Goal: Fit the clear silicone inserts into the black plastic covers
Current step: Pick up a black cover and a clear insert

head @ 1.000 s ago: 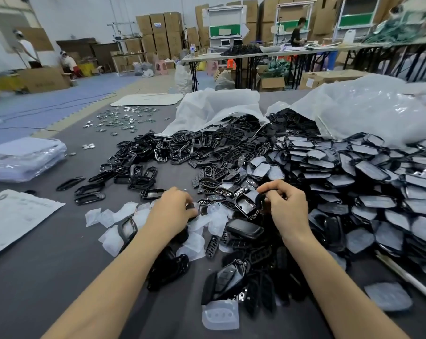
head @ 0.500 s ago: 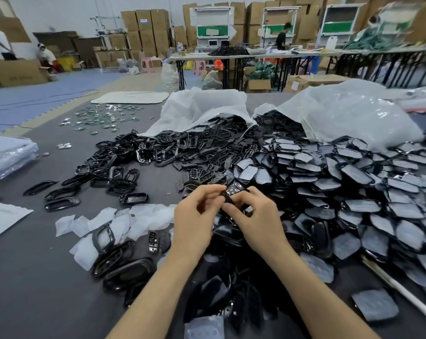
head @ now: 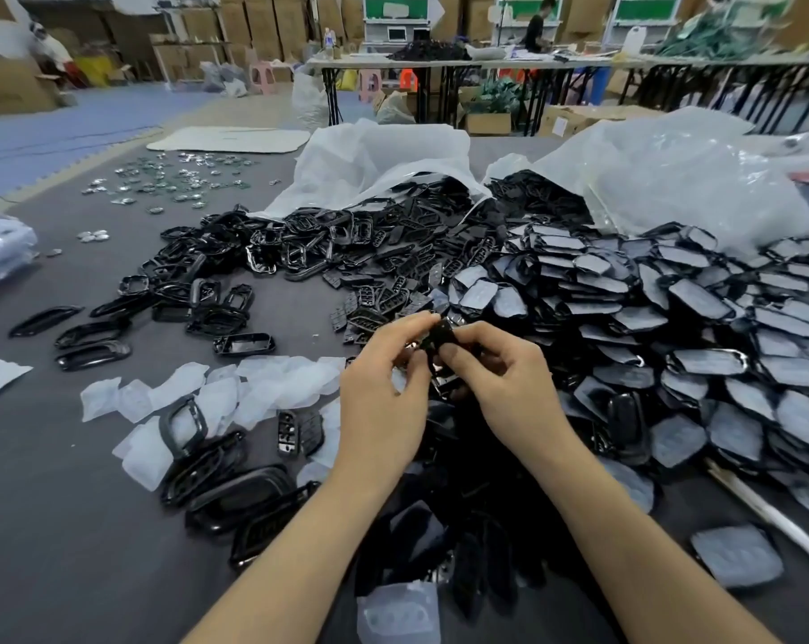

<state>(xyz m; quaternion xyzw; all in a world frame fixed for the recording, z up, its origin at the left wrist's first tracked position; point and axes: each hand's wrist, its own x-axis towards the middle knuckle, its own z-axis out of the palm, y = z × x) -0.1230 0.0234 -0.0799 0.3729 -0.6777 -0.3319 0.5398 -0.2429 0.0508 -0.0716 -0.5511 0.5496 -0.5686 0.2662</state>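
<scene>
My left hand (head: 384,392) and my right hand (head: 509,383) meet above the grey table and together pinch one small black plastic cover (head: 439,339) between fingertips and thumbs. Whether a clear insert sits in it is hidden by my fingers. Loose clear silicone inserts (head: 235,388) lie scattered to the left of my left hand, and one more clear insert (head: 398,613) lies near the bottom edge. A big heap of black covers (head: 439,253) spreads behind my hands. To the right lies a pile of covers with inserts fitted (head: 672,327).
Two white plastic bags (head: 672,169) lie open behind the heaps. Black oval frames (head: 91,339) sit at the left, small shiny metal pieces (head: 170,178) farther back. A white rod (head: 774,513) lies at the right. Other people work at tables and boxes in the background.
My hands left the table, where each was picking among the parts, came together and lifted one black cover. They now hold it slightly higher, working it between the fingertips.
</scene>
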